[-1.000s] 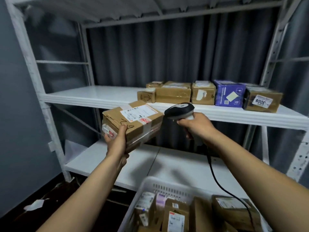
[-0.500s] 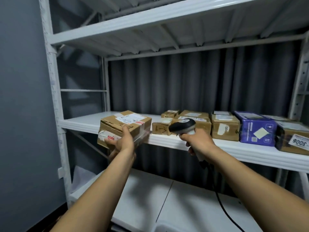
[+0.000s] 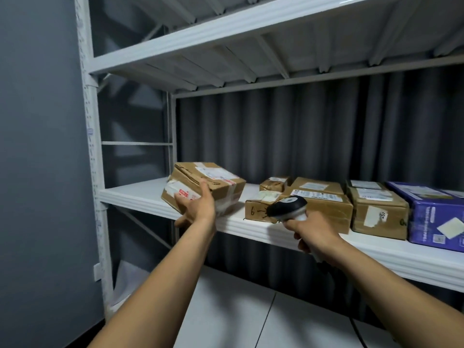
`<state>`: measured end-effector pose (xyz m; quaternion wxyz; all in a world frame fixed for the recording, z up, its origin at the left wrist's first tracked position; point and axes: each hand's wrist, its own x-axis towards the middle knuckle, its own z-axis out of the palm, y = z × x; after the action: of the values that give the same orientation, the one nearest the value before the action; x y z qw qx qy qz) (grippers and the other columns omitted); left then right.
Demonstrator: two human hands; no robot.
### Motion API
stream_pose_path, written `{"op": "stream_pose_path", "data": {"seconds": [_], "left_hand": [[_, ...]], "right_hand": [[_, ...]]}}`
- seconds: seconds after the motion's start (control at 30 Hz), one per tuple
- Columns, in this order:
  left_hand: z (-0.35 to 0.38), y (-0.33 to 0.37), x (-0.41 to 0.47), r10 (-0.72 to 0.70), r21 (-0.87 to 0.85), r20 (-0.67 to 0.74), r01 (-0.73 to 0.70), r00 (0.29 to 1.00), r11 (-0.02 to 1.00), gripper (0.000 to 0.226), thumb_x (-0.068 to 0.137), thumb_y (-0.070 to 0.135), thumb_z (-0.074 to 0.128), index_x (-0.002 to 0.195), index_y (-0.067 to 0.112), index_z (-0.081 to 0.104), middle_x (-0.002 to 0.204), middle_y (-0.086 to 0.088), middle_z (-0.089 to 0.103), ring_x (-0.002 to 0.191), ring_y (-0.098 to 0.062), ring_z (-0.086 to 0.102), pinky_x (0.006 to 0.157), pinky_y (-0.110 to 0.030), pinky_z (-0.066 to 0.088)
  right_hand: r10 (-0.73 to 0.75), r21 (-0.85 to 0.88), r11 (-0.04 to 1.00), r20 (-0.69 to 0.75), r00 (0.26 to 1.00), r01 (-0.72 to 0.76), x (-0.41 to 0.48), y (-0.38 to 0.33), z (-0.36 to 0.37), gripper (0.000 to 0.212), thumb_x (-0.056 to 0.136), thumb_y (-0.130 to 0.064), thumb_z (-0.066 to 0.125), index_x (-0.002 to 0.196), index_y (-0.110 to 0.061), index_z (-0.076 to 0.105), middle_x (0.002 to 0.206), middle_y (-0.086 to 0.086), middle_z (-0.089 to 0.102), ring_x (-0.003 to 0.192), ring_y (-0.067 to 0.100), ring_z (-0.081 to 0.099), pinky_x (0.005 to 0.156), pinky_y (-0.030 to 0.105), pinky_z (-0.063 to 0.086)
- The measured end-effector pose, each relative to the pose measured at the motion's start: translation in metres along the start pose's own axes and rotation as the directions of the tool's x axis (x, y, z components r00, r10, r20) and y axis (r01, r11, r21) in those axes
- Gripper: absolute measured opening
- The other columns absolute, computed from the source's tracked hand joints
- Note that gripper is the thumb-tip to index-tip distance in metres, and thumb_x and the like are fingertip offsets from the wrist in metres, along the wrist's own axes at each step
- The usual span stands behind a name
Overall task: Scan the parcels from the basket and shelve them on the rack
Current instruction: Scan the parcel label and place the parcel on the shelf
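Gripping tilted cardboard parcel in left hand at shelf edge, clutching scanner handle in right hand just alongside, shelved boxes lined up beyond right hand

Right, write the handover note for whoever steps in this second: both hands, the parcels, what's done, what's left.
Left hand: grips a taped parcel, tilted, at the left end of the middle shelf; not yet released.
Right hand: holds the scanner in front of the shelf's edge.
Done: shelved boxes and a purple box stand in a row on that shelf, to the right of the held one.
Left: set this parcel flat and let go, then return to the basket, which is out of view. Whether this parcel has been scanned cannot be told from here.
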<state>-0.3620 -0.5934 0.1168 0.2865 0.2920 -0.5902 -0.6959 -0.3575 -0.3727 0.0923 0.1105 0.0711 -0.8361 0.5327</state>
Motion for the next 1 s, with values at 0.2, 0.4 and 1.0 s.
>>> {"op": "stream_pose_path", "data": {"seconds": [0.2,0.4,1.0], "left_hand": [[0.017,-0.028,0.008,0.017,0.300,0.076,-0.039,0.997,0.953,0.090,0.090,0.059,0.052,0.152,0.013,0.006,0.149,-0.026,0.012,0.127,-0.044,0.036,0.105,-0.041,0.037],[0.005,-0.051,0.045,0.492,0.574,0.207,-0.512,0.846,0.639,0.106,0.077,0.060,0.069,0.152,0.030,0.000,0.150,-0.023,0.000,0.135,-0.048,0.021,0.112,-0.052,0.029],[0.099,-0.039,0.109,0.469,0.600,0.460,-0.653,0.754,0.462,0.083,0.084,0.056,0.063,0.150,0.043,0.015,0.158,-0.016,0.006,0.136,-0.043,0.032,0.108,-0.051,0.037]], "right_hand": [[-0.023,-0.062,0.998,0.019,1.000,0.024,0.013,-0.004,-0.004,0.009,0.086,-0.017,0.066,0.083,-0.010,0.061,0.065,0.009,0.059,0.047,0.021,0.050,0.044,0.026,0.039],[-0.056,-0.172,0.984,0.002,0.998,0.055,0.028,-0.008,-0.010,0.013,0.087,-0.021,0.066,0.081,-0.013,0.059,0.070,0.008,0.063,0.049,0.021,0.054,0.044,0.025,0.042],[-0.089,-0.335,0.940,-0.080,0.993,0.057,0.063,-0.006,-0.014,0.014,0.083,-0.029,0.066,0.077,-0.019,0.058,0.069,0.005,0.066,0.054,0.022,0.063,0.058,0.034,0.052]]}}
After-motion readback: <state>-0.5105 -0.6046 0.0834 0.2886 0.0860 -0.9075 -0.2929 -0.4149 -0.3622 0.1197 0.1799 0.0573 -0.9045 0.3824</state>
